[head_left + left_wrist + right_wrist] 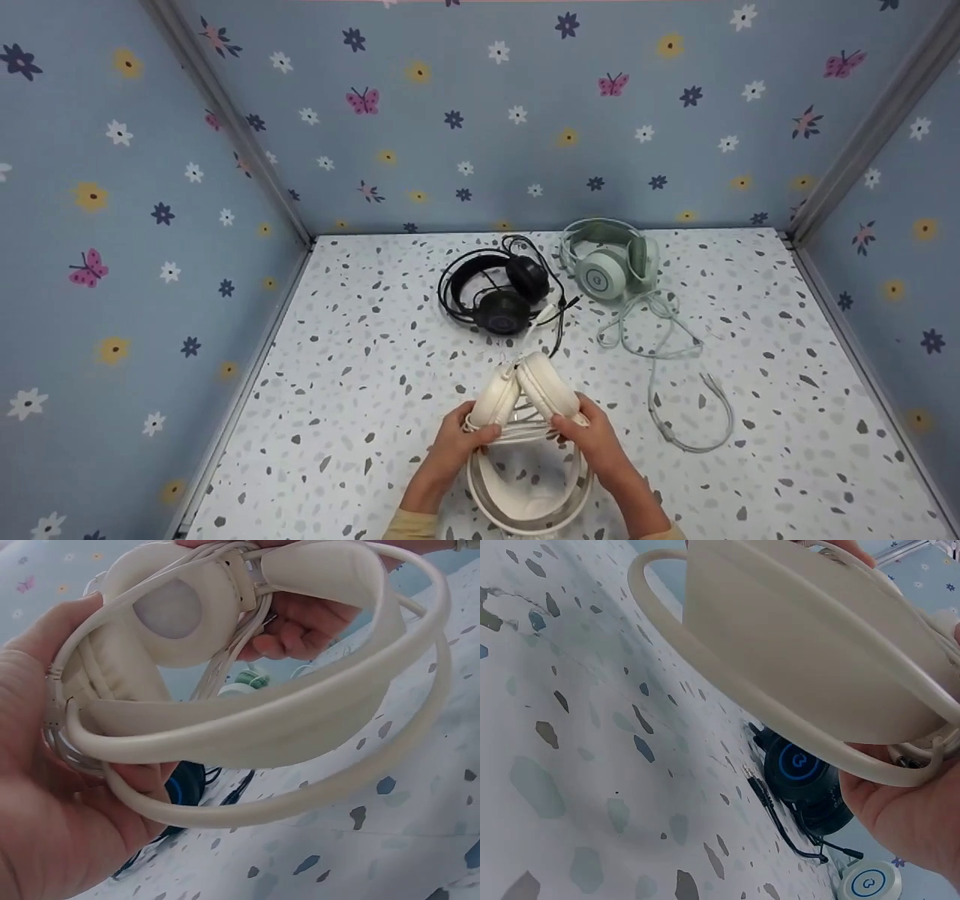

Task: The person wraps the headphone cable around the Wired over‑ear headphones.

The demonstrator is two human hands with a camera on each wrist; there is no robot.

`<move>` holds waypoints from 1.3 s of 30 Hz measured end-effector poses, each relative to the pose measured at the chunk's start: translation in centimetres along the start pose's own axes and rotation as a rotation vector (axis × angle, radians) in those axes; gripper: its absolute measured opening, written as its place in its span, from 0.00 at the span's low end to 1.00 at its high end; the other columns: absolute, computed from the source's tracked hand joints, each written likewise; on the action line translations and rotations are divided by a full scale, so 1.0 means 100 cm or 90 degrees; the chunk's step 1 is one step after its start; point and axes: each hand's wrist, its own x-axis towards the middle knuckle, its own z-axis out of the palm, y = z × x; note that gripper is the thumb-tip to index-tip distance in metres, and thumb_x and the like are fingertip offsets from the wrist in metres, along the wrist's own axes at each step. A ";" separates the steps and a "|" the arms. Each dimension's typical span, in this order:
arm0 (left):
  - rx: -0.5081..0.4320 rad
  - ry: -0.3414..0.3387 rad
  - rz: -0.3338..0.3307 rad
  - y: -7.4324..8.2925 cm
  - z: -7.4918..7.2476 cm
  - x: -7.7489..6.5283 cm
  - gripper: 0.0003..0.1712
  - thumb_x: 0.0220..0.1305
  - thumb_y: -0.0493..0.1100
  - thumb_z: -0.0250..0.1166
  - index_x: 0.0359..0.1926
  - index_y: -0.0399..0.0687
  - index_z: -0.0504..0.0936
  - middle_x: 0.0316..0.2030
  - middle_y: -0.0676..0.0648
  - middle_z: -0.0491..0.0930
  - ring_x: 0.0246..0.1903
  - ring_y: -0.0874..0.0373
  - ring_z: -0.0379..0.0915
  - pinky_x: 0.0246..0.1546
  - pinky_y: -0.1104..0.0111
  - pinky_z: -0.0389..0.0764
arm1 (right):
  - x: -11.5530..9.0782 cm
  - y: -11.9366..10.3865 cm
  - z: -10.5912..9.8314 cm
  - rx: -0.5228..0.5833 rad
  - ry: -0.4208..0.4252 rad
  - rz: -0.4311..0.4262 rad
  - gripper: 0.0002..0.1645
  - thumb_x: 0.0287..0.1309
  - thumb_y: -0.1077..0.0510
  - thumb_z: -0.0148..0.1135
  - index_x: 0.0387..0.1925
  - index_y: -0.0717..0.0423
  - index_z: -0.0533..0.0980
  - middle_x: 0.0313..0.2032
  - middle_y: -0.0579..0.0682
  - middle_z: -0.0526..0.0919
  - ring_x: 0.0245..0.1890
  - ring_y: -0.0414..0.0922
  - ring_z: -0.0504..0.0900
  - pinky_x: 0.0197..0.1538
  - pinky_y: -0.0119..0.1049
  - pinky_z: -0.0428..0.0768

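Observation:
A pair of white headphones (546, 384) is held over the near part of the table, ear cups away from the body and headband (300, 716) towards it. My left hand (452, 448) grips the left ear cup side, with the thumb on its inner side. On the opposite cup, my right hand (601, 444) holds in the same way, its thumb pointing inward. White cable (523, 430) runs in several strands between the two cups. In the right wrist view the wide headband pad hides most of the cups, and the right hand (911, 814) shows beneath the frame.
Black headphones (504, 313) lie just beyond the white ones, their cable beside them. Pale green headphones (602, 274) rest at the back right near the patterned wall (480, 139). Their long cable (694, 450) loops forward across the speckled table (337, 420).

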 end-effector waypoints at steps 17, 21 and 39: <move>-0.063 0.163 0.000 0.002 -0.010 0.003 0.26 0.60 0.46 0.66 0.46 0.24 0.76 0.26 0.45 0.76 0.24 0.58 0.72 0.28 0.69 0.77 | 0.012 -0.009 -0.011 -0.013 -0.060 0.066 0.38 0.72 0.47 0.49 0.70 0.64 0.51 0.69 0.64 0.57 0.65 0.59 0.64 0.62 0.53 0.67; -0.077 0.213 0.004 0.008 -0.033 0.007 0.18 0.61 0.45 0.66 0.36 0.31 0.76 0.19 0.49 0.68 0.18 0.61 0.62 0.18 0.71 0.70 | 0.004 -0.010 -0.026 -0.003 -0.030 0.087 0.33 0.73 0.45 0.47 0.67 0.64 0.57 0.66 0.62 0.62 0.63 0.59 0.67 0.61 0.52 0.70; -0.129 0.482 -0.072 0.005 -0.163 0.039 0.29 0.53 0.59 0.72 0.34 0.39 0.72 0.22 0.50 0.71 0.20 0.61 0.68 0.21 0.71 0.73 | -0.024 0.002 -0.075 0.018 0.092 0.173 0.26 0.69 0.44 0.53 0.54 0.62 0.73 0.40 0.52 0.81 0.39 0.49 0.81 0.47 0.44 0.78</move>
